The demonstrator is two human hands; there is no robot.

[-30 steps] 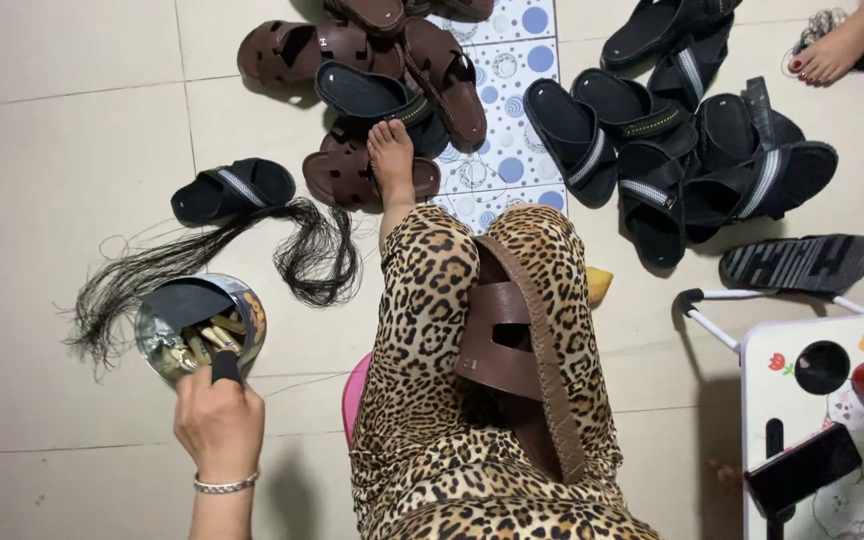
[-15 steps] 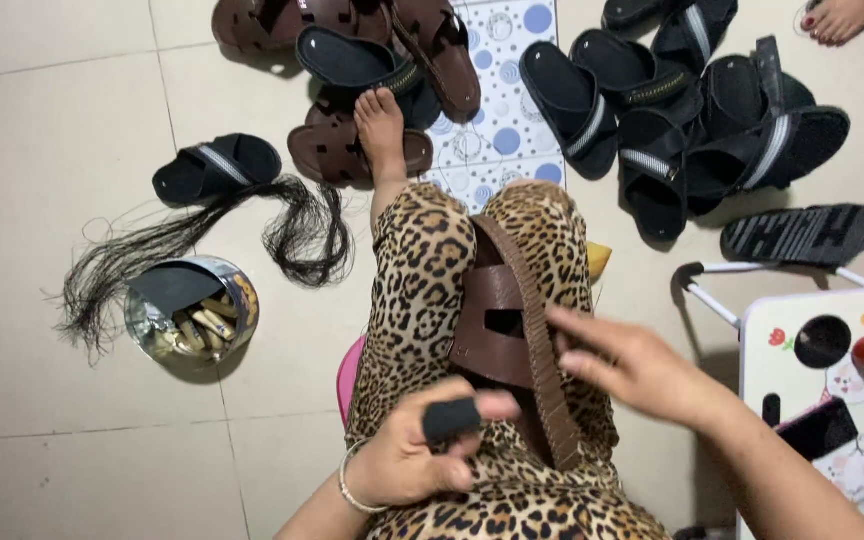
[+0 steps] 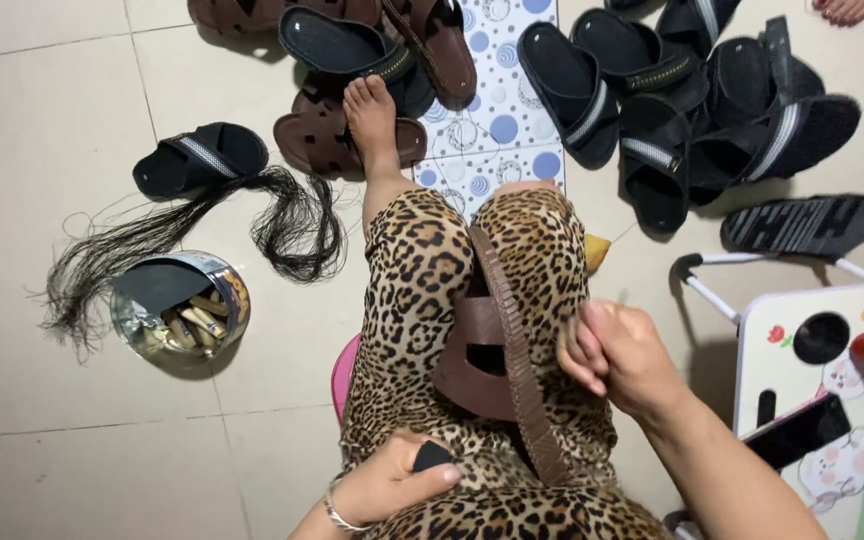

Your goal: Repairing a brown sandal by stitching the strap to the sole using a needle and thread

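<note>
Since half a second ago the right hand (image 3: 620,358) has pulled back off the sandal (image 3: 492,355) to its 3 o'clock side, and the left hand (image 3: 387,485) has slid down to 7 o'clock. The left hand is curled shut round a small black block (image 3: 433,456), thumb on top. The right hand is pinched closed, fingertips together; whether a thread is in it I cannot tell. The brown sandal lies sole-edge up along the lap, likely so its rim is within reach. At 9 o'clock on the floor stands a tin (image 3: 180,305) of tools, a hank of black thread (image 3: 202,225) beyond it. Furthest, at 12 to 2 o'clock, lie dark sandals (image 3: 642,110). A small worktop (image 3: 817,385) sits at 4 o'clock.
</note>
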